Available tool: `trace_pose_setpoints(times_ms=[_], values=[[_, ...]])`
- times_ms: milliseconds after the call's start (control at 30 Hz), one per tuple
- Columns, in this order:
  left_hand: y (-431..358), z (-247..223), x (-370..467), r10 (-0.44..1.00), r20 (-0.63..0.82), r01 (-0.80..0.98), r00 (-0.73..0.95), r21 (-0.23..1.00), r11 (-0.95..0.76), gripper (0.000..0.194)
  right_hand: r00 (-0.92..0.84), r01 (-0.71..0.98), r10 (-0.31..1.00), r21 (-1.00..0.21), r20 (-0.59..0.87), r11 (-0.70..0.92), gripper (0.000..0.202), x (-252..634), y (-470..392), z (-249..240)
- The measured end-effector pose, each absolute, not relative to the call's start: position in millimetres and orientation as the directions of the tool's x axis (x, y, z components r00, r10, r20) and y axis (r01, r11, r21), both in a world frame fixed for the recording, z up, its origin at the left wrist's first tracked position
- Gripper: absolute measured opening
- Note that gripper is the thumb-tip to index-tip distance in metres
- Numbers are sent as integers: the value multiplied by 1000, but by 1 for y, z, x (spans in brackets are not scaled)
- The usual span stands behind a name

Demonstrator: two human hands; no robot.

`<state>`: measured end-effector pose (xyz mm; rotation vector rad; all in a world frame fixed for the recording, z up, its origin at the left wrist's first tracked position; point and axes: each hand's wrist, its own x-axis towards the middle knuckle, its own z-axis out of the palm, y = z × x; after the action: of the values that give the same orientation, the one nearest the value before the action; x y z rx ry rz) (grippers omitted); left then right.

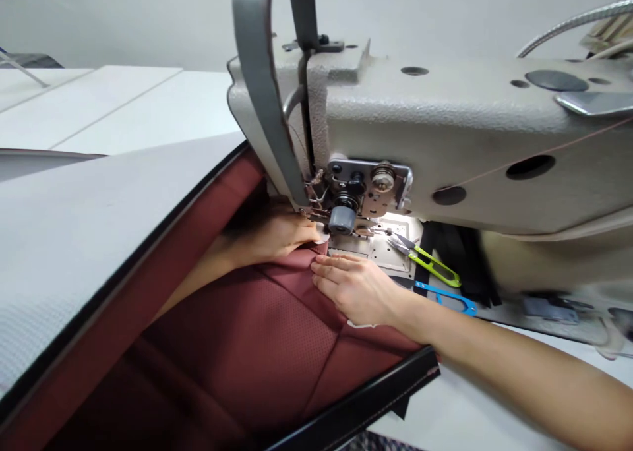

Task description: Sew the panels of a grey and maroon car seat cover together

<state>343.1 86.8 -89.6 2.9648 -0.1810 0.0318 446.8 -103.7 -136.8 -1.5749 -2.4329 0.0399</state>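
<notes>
A dark red seat cover (247, 345), with perforated panels and black edging, lies bunched under the head of a sewing machine (420, 128). My left hand (279, 235) reaches inside a raised fold and grips the cover close to the presser foot; some of its fingertips are hidden behind the machine parts. Just to the right, my right hand (359, 289) holds the cover's seam edge, its fingers pressed together on the material. A small white edge shows beneath the right palm. The needle is too hidden to make out.
Thread snips with yellow-green handles (435, 266) and blue-handled snips (448, 296) lie right of the needle area, by a black strip (459, 266). A grey curved bar (262, 75) stands before the machine head. A white table (123, 101) extends behind at left.
</notes>
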Motion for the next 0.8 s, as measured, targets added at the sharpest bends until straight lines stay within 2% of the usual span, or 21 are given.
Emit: trace_pose_setpoints(times_ms=[167, 233, 333, 500, 567, 700, 800], values=[[74, -96, 341, -159, 74, -149, 984, -134, -980, 28, -349, 902, 916, -196, 195, 386, 37, 450, -101, -137], [71, -104, 340, -153, 105, -131, 983, -194, -972, 29, -338, 901, 919, -213, 202, 377, 38, 452, -99, -139], [71, -114, 340, -83, 155, -61, 985, -139, -988, 32, -318, 905, 922, -221, 220, 365, 38, 454, -97, -142], [78, -112, 340, -20, 142, -35, 990, 102, -994, 27, -316, 907, 916, -206, 246, 368, 37, 458, -97, -146], [81, -104, 340, -1, 136, -21, 991, 144, -989, 24, -369, 885, 893, -195, 257, 422, 36, 459, -98, -146], [83, -91, 341, 60, 192, 50, 980, 57, -997, 25, -457, 829, 848, -217, 267, 515, 33, 459, -99, -150], [74, -96, 342, -17, 252, 11, 968, -108, -994, 28, -419, 832, 862, -261, 285, 490, 34, 457, -98, -153]])
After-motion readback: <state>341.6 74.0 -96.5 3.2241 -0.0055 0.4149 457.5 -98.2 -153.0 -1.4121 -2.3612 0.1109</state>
